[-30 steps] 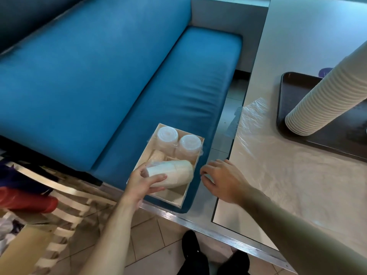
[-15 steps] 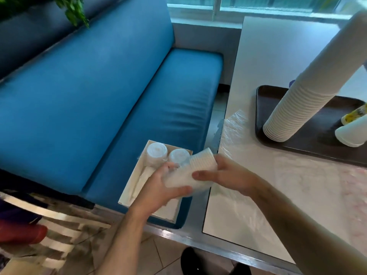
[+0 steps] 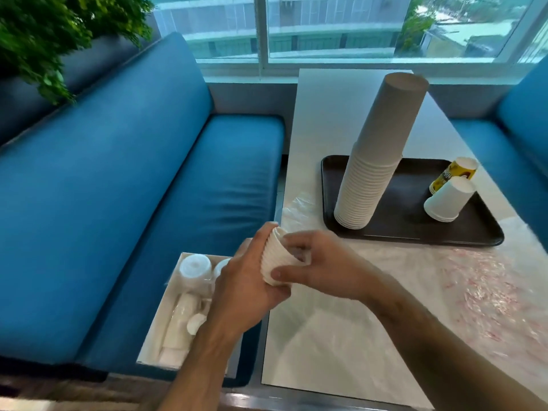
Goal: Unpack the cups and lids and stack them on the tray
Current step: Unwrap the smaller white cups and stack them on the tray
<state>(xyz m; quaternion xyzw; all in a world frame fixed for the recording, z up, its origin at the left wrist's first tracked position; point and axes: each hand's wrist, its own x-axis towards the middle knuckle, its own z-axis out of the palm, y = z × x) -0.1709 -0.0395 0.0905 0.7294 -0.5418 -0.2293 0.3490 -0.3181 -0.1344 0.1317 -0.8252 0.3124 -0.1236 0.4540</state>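
Observation:
A short sleeve of nested white cups [image 3: 274, 256] hangs over the table's left edge, gripped by both hands. My left hand [image 3: 240, 289] wraps its wide end from the left. My right hand [image 3: 320, 265] curls round its other end, thumb underneath. On the dark tray [image 3: 415, 232] stands a tall stack of white cups [image 3: 367, 173], upside down. Beside it are a small stack of white cups [image 3: 447, 200] and a yellow printed cup [image 3: 452, 173]. An open cardboard box [image 3: 178, 315] on the blue bench seat holds more wrapped cups and lids [image 3: 194, 268].
Crumpled clear plastic wrap [image 3: 474, 286] lies over the white table [image 3: 326, 120] in front of the tray. Blue benches [image 3: 148, 188] flank the table on both sides. A window runs along the far end and a green plant [image 3: 44, 34] hangs at top left.
My left hand lifted the cup sleeve out of the box and up to the table's edge. My right hand came over and took hold of its other end. The view tilted up.

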